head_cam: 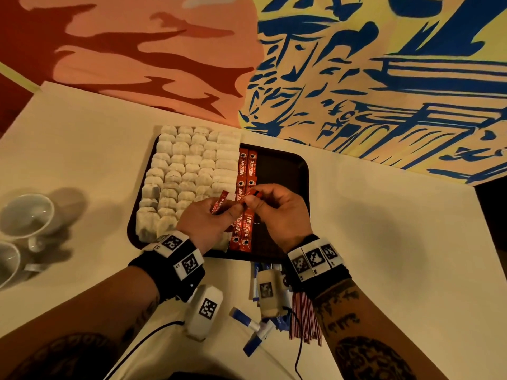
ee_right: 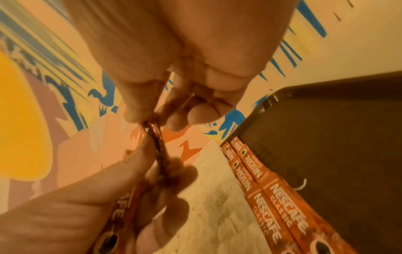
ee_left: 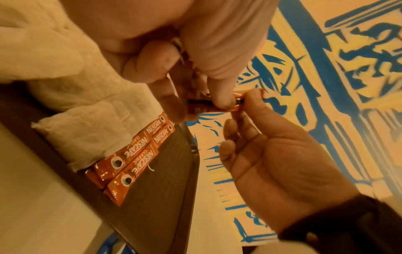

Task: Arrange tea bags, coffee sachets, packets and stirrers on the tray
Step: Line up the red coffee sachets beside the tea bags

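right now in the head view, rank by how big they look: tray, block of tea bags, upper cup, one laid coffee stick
1. tray
2. block of tea bags
3. upper cup, nearer the picture's edge, so its size is less sure
4. coffee stick

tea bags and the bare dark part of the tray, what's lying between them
Two columns of red Nescafe sachets lie between the tea bags and the bare tray floor; the head view shows it.

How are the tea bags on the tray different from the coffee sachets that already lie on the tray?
The tea bags are pale, soft squarish pouches; the coffee sachets are narrow red sticks with printed lettering. The tea bags fill the left part of the tray in many overlapping rows; the coffee sachets make only two thin columns beside them, toward the bare right part. Both groups lie flat, side by side, in tidy lines.
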### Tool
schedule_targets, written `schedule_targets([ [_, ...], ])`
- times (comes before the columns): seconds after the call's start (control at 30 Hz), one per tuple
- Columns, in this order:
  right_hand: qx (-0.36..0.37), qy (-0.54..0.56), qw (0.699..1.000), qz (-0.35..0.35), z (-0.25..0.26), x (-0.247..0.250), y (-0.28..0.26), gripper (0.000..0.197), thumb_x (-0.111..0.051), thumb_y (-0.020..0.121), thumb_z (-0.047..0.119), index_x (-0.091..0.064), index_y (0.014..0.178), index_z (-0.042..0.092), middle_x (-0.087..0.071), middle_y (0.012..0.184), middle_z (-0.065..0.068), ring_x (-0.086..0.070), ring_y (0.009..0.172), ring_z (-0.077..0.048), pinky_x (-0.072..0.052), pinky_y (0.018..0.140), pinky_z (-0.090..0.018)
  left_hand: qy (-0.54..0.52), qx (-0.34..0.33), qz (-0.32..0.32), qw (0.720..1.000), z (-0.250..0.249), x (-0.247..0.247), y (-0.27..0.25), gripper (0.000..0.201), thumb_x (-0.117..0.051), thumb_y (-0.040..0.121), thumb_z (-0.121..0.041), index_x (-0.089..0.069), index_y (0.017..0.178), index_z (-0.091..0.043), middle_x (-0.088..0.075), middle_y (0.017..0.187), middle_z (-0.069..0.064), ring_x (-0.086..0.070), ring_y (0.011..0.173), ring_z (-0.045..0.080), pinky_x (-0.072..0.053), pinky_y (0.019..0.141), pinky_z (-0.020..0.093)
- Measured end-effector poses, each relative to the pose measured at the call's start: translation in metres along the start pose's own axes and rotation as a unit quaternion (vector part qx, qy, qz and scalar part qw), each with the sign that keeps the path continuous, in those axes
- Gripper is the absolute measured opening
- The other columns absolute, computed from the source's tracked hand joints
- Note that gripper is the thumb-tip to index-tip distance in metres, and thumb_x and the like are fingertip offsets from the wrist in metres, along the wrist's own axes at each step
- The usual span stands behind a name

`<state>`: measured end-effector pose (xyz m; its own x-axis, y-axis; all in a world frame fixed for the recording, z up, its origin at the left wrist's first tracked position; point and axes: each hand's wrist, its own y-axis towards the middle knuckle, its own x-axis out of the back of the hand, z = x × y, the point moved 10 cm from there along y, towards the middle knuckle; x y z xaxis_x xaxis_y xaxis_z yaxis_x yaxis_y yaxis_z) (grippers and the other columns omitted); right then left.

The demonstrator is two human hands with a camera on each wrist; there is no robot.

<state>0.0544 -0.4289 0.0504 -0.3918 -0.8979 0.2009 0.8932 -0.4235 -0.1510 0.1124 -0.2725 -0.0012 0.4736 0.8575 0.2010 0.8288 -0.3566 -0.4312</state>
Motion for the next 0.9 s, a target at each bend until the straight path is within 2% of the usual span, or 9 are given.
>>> schedule_targets([
  [0.07,0.040,0.005,0.999,-0.013,0.005,0.004,-0.001,0.021,-0.079,0.082,0.007,-0.075,0.091,0.025,-0.075,0.096,0.002,-0.072,0.092,-0.015,-0.060,0.085,-0.037,0.023,0.042,-0.029,0.998,0.009,0.006,0.001,0.047,-0.055,0.087,-0.066,-0.074,0.090,-0.023,-0.077,0.081,-0.003,-0.071,0.064,0.015,-0.055,0.069,0.032],
  [0.13,0.081,-0.026,0.996,0.007,0.008,-0.001,-0.004,0.022,-0.082,0.076,0.003,-0.077,0.087,0.021,-0.071,0.096,0.004,-0.069,0.091,-0.012,-0.058,0.085,-0.030,-0.053,0.104,-0.032,0.993,0.022,0.003,0.002,0.057,-0.054,0.083,-0.072,-0.074,0.085,-0.019,-0.073,0.069,0.002,-0.064,0.053,0.018,-0.050,0.062,0.029],
  [0.27,0.088,-0.085,0.988,0.094,-0.001,-0.019,-0.010,0.024,-0.084,0.074,0.002,-0.079,0.087,0.022,-0.067,0.099,0.003,-0.065,0.095,-0.010,-0.055,0.085,-0.023,-0.225,0.139,-0.018,0.964,0.023,-0.012,0.006,0.031,-0.077,0.081,-0.044,-0.078,0.085,-0.013,-0.075,0.080,0.006,-0.069,0.071,0.026,-0.056,0.067,0.036],
  [0.37,0.092,-0.134,0.980,0.115,-0.010,-0.016,-0.010,0.037,-0.076,0.080,-0.003,-0.075,0.097,0.030,-0.066,0.105,0.010,-0.065,0.101,-0.008,-0.054,0.088,-0.021,-0.200,0.124,-0.044,0.971,0.019,-0.006,0.014,0.017,-0.079,0.082,-0.033,-0.075,0.076,-0.017,-0.069,0.066,-0.001,-0.056,0.053,0.015,-0.043,0.046,0.021],
  [0.43,0.044,-0.105,0.989,0.098,-0.020,-0.007,-0.003,0.040,-0.066,0.086,-0.002,-0.070,0.107,0.031,-0.070,0.107,0.008,-0.067,0.101,-0.007,-0.055,0.089,-0.024,-0.190,0.116,-0.051,0.974,0.016,-0.005,0.019,0.016,-0.079,0.081,-0.032,-0.072,0.074,-0.019,-0.061,0.057,-0.004,-0.046,0.049,0.012,-0.033,0.039,0.018],
  [0.53,-0.059,-0.060,0.994,0.068,-0.038,-0.005,0.012,0.022,-0.068,0.093,0.018,-0.068,0.113,0.028,-0.074,0.105,0.006,-0.070,0.097,-0.007,-0.058,0.090,-0.032,-0.194,0.105,-0.038,0.975,0.009,-0.012,0.026,0.014,-0.078,0.083,-0.023,-0.068,0.076,-0.016,-0.052,0.046,-0.007,-0.040,0.043,0.010,-0.031,0.034,0.015],
  [0.67,-0.071,-0.049,0.995,0.043,-0.037,-0.010,0.028,0.009,-0.073,0.090,0.016,-0.074,0.099,0.016,-0.076,0.095,0.001,-0.073,0.087,-0.011,-0.060,0.082,-0.029,-0.220,0.096,-0.019,0.970,-0.006,-0.022,0.032,0.010,-0.073,0.088,-0.017,-0.066,0.083,-0.012,-0.049,0.038,-0.011,-0.044,0.031,-0.001,-0.033,0.035,0.008],
  [0.77,-0.088,-0.034,0.994,0.046,-0.040,-0.011,0.036,0.007,-0.074,0.089,0.015,-0.074,0.096,0.012,-0.077,0.091,-0.001,-0.074,0.084,-0.017,-0.061,0.081,-0.034,-0.238,0.098,-0.042,0.965,-0.004,-0.015,0.039,0.013,-0.076,0.085,-0.024,-0.068,0.077,-0.018,-0.047,0.041,-0.010,-0.040,0.033,0.003,-0.032,0.037,0.012],
  [0.9,-0.101,-0.066,0.989,0.086,-0.045,-0.016,0.045,0.007,-0.076,0.087,0.016,-0.074,0.094,0.014,-0.077,0.088,0.001,-0.073,0.078,-0.012,-0.058,0.071,-0.026,-0.252,0.100,-0.044,0.962,-0.007,-0.015,0.047,0.013,-0.073,0.086,-0.016,-0.066,0.076,-0.013,-0.050,0.041,-0.010,-0.041,0.032,0.003,-0.032,0.037,0.013],
])
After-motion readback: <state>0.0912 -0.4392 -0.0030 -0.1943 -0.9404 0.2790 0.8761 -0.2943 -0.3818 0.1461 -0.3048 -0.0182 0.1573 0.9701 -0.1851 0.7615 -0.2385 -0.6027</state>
